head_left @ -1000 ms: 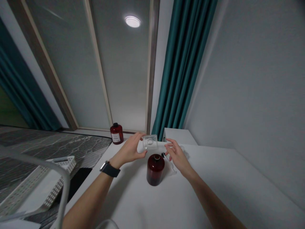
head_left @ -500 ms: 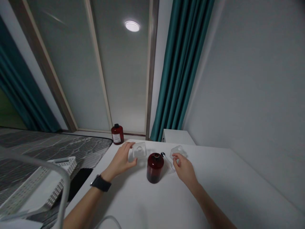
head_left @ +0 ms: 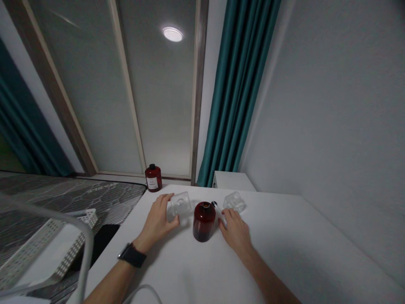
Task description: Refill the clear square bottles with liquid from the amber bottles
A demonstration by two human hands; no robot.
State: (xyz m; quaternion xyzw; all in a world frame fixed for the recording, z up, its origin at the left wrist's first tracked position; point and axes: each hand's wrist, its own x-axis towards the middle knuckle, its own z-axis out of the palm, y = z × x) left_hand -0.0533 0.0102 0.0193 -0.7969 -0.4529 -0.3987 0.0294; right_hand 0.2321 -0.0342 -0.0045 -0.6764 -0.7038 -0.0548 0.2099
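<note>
My left hand (head_left: 160, 220), a dark watch on its wrist, has thumb and fingers around a clear square container (head_left: 181, 203), which is tilted above the table. A dark red-brown bottle (head_left: 204, 223) with an uncapped neck stands upright between my hands. Just right of it, my right hand (head_left: 236, 232) is lowered with its thumb and fingers about a slim pale tube with a black end (head_left: 214, 204); the tube's lower part is partly hidden by the fingers. Beyond these fingertips lies a clear faceted piece (head_left: 234, 201).
A second red-brown bottle (head_left: 153, 178) with a black cap and white label stands at the far left corner of the white table (head_left: 202, 276). A white perforated basket (head_left: 60, 249) sits lower left, behind a grey curved tube (head_left: 87, 253). A white cabinet (head_left: 234, 181) stands beyond the far edge.
My right hand has moved left and down from beside the clear faceted piece to the black-ended tube. The container in my left hand has tilted further. The view has shifted slightly.
</note>
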